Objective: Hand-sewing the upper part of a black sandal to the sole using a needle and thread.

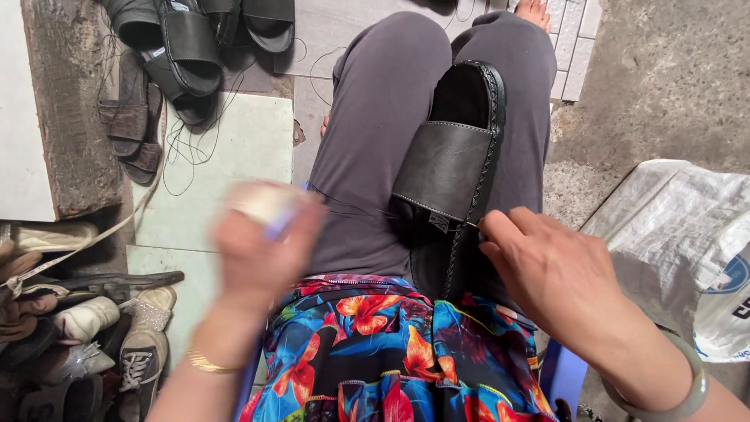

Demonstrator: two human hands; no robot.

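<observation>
A black slide sandal (453,168) with a stitched edge lies on my lap, toe pointing away. My right hand (547,270) rests against its near right edge, fingers pinched at the stitching where a dark thread (351,205) runs out to the left. My left hand (262,250) is raised and blurred over my left thigh, closed around a pale spool-like object (266,202) with a bluish part; the thread leads toward it. I wear grey trousers and a flowered top.
More black sandals (187,55) lie on the floor at the top left beside a worn wooden block (70,117). Several shoes (86,328) are piled at the lower left. A white woven sack (680,234) sits to my right. Loose thread trails over the tiles.
</observation>
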